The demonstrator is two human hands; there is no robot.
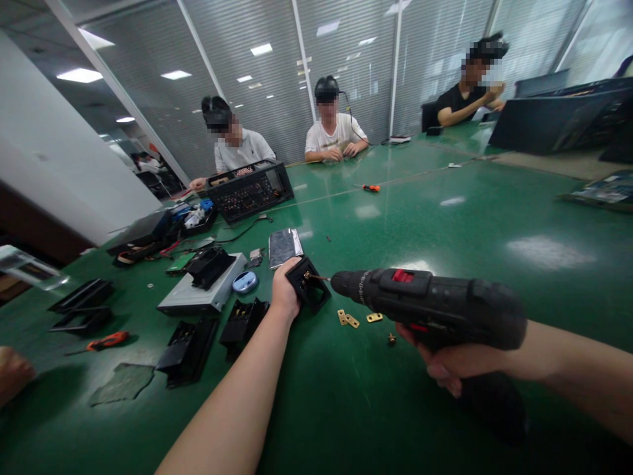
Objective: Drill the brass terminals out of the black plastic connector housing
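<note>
My right hand (445, 366) is wrapped round the grip of a black cordless drill (425, 303), which points left. Its thin bit reaches a brass-coloured piece inside a small black plastic housing (316, 297); whether it turns a screw there I cannot tell. My left hand (285, 287) grips that housing by its left side and holds it tilted, opening toward the drill. Below the bit lie flat brass plates with holes (347, 319), another such plate (374, 317) and a little pile of screws (391, 338).
Left of my forearm stand black housings (185, 349), a grey metal drive (202, 290), a blue round tin (245, 282) and an orange screwdriver (109, 341). Someone's hand (14, 373) rests at the left edge. Several people sit across the green table (445, 231), one behind a black computer case (252, 191).
</note>
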